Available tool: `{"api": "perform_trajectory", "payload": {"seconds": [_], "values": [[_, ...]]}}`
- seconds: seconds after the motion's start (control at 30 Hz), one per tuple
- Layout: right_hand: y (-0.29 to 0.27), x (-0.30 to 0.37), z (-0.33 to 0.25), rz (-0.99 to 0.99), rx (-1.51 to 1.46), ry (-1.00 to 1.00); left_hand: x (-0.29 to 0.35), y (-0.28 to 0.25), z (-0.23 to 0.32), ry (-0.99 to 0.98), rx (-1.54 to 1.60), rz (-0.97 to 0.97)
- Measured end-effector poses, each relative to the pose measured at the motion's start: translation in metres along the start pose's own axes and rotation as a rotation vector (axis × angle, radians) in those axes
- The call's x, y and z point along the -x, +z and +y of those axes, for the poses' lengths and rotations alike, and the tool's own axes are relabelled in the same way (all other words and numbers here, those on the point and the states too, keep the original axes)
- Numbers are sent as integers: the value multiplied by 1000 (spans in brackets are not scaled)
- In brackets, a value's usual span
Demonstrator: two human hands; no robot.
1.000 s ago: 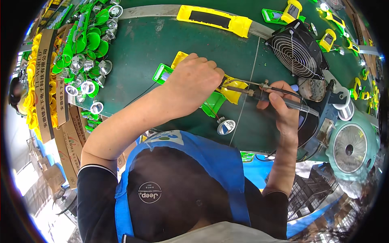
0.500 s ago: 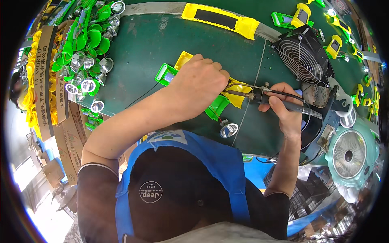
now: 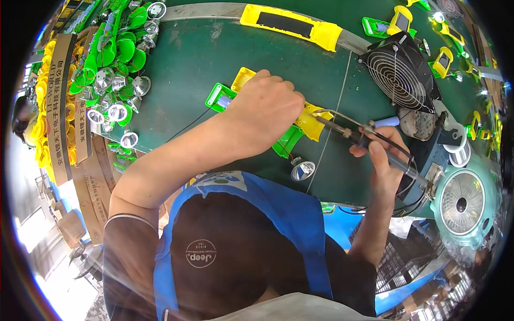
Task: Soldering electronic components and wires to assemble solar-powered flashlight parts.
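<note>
My left hand [image 3: 270, 109] is closed over a yellow plastic housing [image 3: 309, 124], whose two ends show on either side of it; the fingertips are hidden beneath. Under and beside it lies a green housing [image 3: 289, 141], its far end holding a pale violet cylinder. A silver reflector cup [image 3: 303, 169] on a thin wire rests just nearer to me. In my right hand [image 3: 383, 158] is a soldering iron [image 3: 405, 168] with a thin curved feed tube clamped along it. Its tip points left, close to the right end of the yellow housing.
A black fan [image 3: 399, 75] stands at the far right, with a loose pale violet cylinder [image 3: 387, 122] near its base. Another yellow housing [image 3: 289, 27] lies at the back. Green housings and reflectors [image 3: 115, 80] pile up on the left. A light green round fan [image 3: 459, 203] is at right.
My right hand has drawn the soldering iron to the right and slightly toward me, uncovering more of the loose cylinder behind it. My left hand has hardly moved.
</note>
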State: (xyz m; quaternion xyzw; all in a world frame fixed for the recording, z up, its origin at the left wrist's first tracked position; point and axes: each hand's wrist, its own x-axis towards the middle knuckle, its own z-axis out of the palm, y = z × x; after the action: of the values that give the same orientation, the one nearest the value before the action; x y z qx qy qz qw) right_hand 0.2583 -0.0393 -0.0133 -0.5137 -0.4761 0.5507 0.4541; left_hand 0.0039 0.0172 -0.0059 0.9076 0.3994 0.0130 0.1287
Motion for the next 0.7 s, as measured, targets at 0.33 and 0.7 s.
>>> {"api": "perform_trajectory", "payload": {"seconds": [0.33, 0.7], "values": [[57, 14, 37, 115, 26, -354, -1, 1, 2, 3, -32, 26], [61, 26, 49, 205, 33, -342, 2, 4, 2, 21, 17, 63]]}}
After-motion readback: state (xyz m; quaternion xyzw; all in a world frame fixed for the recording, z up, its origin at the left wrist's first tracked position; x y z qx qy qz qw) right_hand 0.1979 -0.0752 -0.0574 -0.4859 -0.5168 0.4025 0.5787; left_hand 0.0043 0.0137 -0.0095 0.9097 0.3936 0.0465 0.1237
